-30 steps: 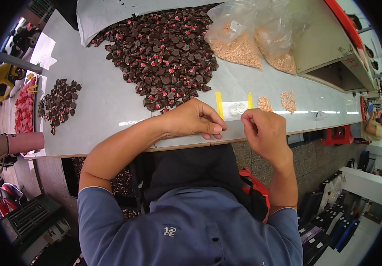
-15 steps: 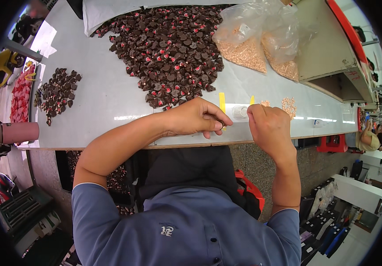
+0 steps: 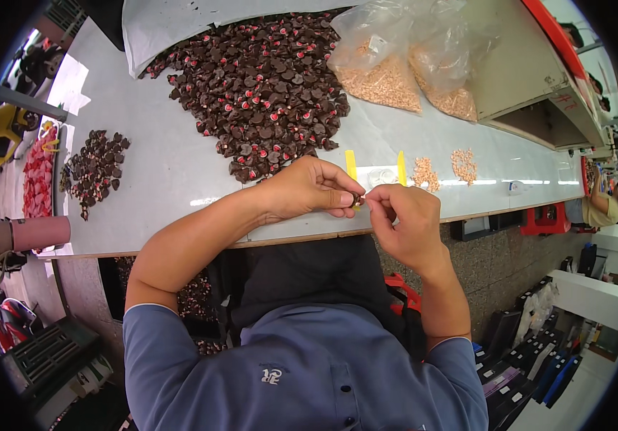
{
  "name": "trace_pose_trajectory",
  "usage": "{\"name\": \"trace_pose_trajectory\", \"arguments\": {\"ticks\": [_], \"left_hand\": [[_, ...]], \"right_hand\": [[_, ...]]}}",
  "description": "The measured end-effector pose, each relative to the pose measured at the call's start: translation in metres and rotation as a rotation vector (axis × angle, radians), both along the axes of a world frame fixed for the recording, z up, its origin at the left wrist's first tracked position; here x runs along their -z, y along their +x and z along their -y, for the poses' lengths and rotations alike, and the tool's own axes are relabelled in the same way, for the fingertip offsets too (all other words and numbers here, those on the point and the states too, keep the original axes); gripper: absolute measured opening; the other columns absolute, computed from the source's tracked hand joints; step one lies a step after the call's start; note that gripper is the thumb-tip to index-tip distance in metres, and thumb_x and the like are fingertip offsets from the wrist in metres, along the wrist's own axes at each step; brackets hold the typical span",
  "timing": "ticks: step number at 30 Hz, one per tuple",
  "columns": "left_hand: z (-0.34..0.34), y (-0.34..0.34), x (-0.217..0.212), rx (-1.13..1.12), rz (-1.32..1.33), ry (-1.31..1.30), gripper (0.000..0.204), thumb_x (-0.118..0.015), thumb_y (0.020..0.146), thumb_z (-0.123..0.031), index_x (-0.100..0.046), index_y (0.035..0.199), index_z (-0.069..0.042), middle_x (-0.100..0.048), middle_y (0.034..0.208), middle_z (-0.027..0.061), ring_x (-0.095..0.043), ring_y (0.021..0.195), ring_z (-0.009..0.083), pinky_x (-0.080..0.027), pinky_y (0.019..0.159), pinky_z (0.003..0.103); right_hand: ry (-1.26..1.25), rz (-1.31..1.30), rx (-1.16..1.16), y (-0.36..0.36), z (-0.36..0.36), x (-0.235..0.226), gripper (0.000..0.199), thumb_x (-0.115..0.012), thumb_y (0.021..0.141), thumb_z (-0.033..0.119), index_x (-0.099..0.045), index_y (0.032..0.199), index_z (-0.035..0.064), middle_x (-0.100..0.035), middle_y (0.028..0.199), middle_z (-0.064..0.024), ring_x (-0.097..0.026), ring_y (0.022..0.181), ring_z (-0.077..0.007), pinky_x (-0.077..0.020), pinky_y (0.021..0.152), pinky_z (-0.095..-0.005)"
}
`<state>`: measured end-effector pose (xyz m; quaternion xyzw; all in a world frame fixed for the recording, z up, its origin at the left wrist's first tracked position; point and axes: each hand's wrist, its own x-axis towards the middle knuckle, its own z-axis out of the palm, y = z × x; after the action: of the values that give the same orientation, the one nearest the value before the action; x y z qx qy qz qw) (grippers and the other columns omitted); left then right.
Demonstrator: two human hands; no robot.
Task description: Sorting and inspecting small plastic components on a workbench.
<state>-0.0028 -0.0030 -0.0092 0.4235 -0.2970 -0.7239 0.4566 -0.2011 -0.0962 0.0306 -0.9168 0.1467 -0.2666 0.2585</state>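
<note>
Piece [image 3: 356,202], dark, in left hand [image 3: 303,188], right hand [image 3: 411,221] alongside

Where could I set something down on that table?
Bare table lies between the small dark pile and the big dark pile; a narrower strip, between the plastic bags and tan heaps. Crowded: around the left hand and right hand, by yellow tape.

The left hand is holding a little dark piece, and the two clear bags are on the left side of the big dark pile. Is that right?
Not quite: the two clear bags are on the right side of the big dark pile, as the head view shows. The left hand is indeed holding a little dark piece.
</note>
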Motion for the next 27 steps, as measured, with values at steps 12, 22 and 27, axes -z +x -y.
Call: {"name": "trace_pose_trajectory", "arguments": {"ticks": [12, 22, 27], "left_hand": [[-0.002, 0.004, 0.001, 0.003, 0.017, -0.002, 0.026, -0.07, 0.09, -0.01, -0.067, 0.112, 0.003, -0.071, 0.102, 0.0128, -0.07, 0.09, 0.0168, -0.057, 0.079, 0.028], [0.002, 0.003, 0.005, 0.074, 0.022, -0.019, 0.025, -0.073, 0.087, -0.009, -0.069, 0.107, 0.005, -0.072, 0.1, 0.0148, -0.071, 0.086, 0.0192, -0.058, 0.078, 0.029], [-0.001, 0.008, -0.01, 0.044, 0.024, -0.01, 0.027, -0.074, 0.086, -0.01, -0.069, 0.108, 0.004, -0.071, 0.104, 0.0159, -0.071, 0.087, 0.0206, -0.057, 0.075, 0.029]], "right_hand": [[-0.062, 0.009, -0.031, 0.007, -0.005, 0.005, 0.01, -0.07, 0.08, -0.003, -0.062, 0.084, 0.0024, -0.063, 0.064, -0.0057, -0.06, 0.05, -0.0155, -0.0429, 0.047, -0.0281], [0.567, -0.188, 0.07, 0.003, 0.001, -0.004, 0.02, -0.069, 0.087, 0.0, -0.05, 0.095, 0.0012, -0.048, 0.066, 0.0024, -0.041, 0.059, -0.0045, -0.0352, 0.052, -0.0215], [0.746, 0.456, 0.309, -0.011, 0.015, 0.017, 0.009, -0.06, 0.093, 0.005, -0.053, 0.098, 0.0054, -0.048, 0.074, 0.0045, -0.041, 0.062, -0.0025, -0.0327, 0.052, -0.0195]]}}
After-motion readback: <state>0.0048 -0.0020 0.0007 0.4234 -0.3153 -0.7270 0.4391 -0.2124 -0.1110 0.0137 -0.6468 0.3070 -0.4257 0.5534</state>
